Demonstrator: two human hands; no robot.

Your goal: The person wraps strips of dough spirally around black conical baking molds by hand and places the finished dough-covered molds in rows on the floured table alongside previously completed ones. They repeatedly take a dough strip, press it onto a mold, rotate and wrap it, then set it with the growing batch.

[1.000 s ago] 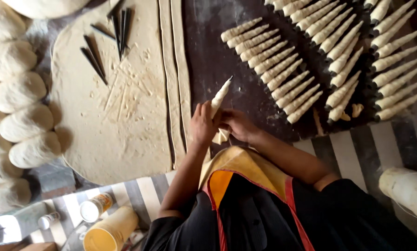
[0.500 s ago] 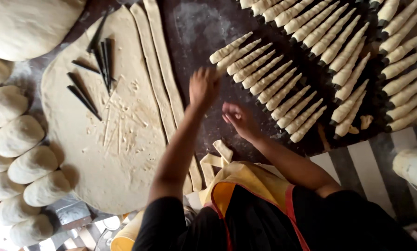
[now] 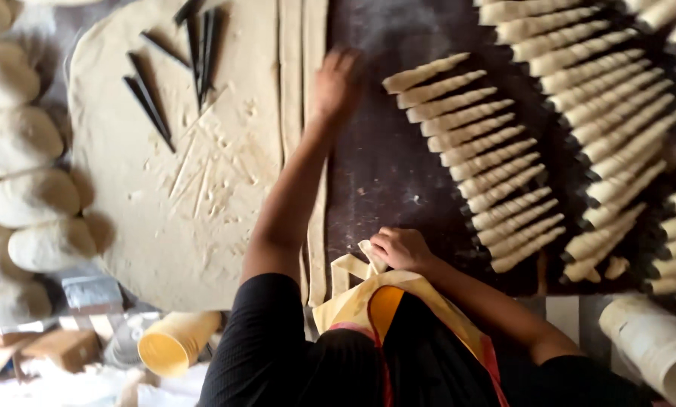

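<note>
The left hand [image 3: 336, 84], fingers spread, rests on the long cut dough strips [image 3: 305, 45] running straight away from the person beside the rolled dough sheet [image 3: 202, 173], while the right hand [image 3: 402, 249], nearer the body, pinches a strip end [image 3: 353, 265].

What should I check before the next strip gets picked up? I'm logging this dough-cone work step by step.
1. Left hand reaches the cut dough strips: ok, though blurred.
2. Left hand grips a strip: cannot tell.
3. Right hand rests on the loose strip ends: ok.
4. Bare dark cone moulds at hand on the dough sheet: ok.
5. Wrapped cones lie in tidy rows: ok.
</note>
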